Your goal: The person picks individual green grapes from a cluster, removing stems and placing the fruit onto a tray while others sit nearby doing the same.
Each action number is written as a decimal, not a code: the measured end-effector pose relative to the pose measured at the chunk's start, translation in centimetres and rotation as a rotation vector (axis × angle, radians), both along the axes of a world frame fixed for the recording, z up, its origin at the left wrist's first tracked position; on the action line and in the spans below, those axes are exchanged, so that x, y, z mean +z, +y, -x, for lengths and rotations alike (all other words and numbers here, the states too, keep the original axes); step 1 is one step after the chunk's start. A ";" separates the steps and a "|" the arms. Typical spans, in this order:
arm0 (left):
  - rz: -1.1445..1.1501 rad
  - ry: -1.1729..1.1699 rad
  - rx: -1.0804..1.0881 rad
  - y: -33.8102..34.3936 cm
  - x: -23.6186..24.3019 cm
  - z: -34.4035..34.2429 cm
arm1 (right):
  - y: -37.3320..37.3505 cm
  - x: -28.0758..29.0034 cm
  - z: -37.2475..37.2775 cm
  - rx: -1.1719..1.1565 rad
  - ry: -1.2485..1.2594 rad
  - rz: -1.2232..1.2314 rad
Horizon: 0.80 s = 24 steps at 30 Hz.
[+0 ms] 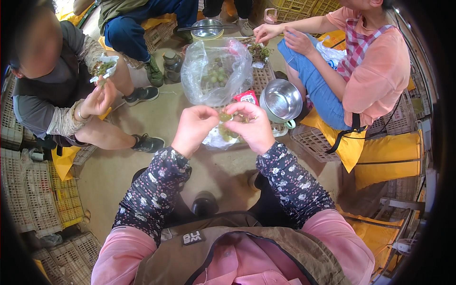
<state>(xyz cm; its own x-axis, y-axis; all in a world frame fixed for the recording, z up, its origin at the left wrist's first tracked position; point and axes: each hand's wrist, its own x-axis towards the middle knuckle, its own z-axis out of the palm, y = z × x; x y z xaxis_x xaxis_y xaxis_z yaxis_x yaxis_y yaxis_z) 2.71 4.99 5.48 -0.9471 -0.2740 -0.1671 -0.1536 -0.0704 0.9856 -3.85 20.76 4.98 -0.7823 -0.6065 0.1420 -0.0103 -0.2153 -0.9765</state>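
My left hand (pixel 195 127) and my right hand (pixel 254 127) meet in front of me, fingertips pinched together from both sides. Between them is a small yellow-green grape (pixel 224 116), partly covered by the fingers. Just below the fingertips, more pale green pieces, probably grapes or skins, lie on white plastic (pixel 217 138). Beyond my hands stands a clear plastic bag (pixel 194 71), with round green grapes (pixel 218 76) showing inside. A red packet (pixel 246 98) lies close to my right fingers, and a metal pot (pixel 281 100) sits to its right.
Co-workers sit around: one at left holds a white tray of stems (pixel 105 66), one at right reaches toward reddish-green stems (pixel 259 52). A dark jar (pixel 172 65) and a basin (pixel 207 29) stand farther back. Plastic crates (pixel 40 190) and yellow cushions (pixel 387 159) line both sides.
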 end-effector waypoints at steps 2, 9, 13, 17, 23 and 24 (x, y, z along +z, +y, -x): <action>0.004 -0.002 -0.001 -0.1 -0.1 0.0 | 0.0 0.1 -0.1 0.006 -0.018 0.003; -0.298 -0.024 -0.056 -0.6 -0.4 0.0 | 0.3 0.7 -0.2 0.031 -0.191 -0.027; -0.323 0.014 -0.077 -0.4 -0.2 0.0 | 0.5 0.9 -0.2 0.017 -0.349 -0.081; 0.018 0.101 -0.012 0.0 -0.5 -0.1 | 0.6 1.8 -0.2 0.035 -0.373 -0.123; 0.325 0.178 -0.070 0.3 -0.2 -0.1 | 0.6 1.4 0.0 0.027 -0.347 -0.128; 0.352 0.187 -0.079 0.3 -0.3 -0.1 | 0.6 1.4 -0.1 0.026 -0.346 -0.128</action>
<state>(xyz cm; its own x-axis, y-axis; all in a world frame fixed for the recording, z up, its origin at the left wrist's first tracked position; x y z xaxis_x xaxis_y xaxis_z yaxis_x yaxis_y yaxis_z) 2.83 5.24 5.14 -0.9728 -0.2087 0.1007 0.0390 0.2808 0.9590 -3.79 21.36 6.37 -0.7545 -0.6229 -0.2069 0.3296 -0.0870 -0.9401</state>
